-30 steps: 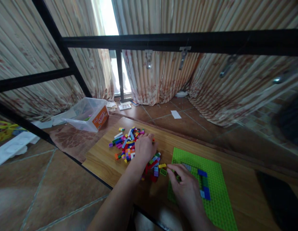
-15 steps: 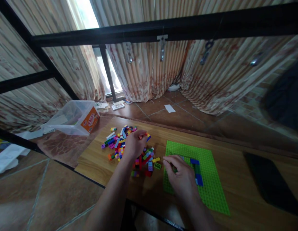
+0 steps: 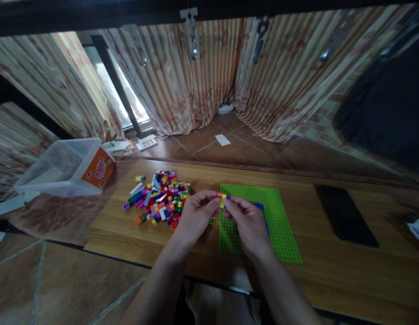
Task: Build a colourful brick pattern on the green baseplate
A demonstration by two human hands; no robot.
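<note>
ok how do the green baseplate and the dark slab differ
The green baseplate is bright and studded; the dark slab is black and looks smooth. The right hand hides part of the baseplate; the slab is fully visible. Both lie flat on the table.

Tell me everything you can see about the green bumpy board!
The green board is bright, thin and four-sided. It looks like plastic, with rows of little studs on the top that shows. It lies flat on the wooden table, to the right of the brick pile in the picture. Blue bricks sit on it, partly hidden by the right hand, which is over the board. I can't tell if that hand touches it.
</note>
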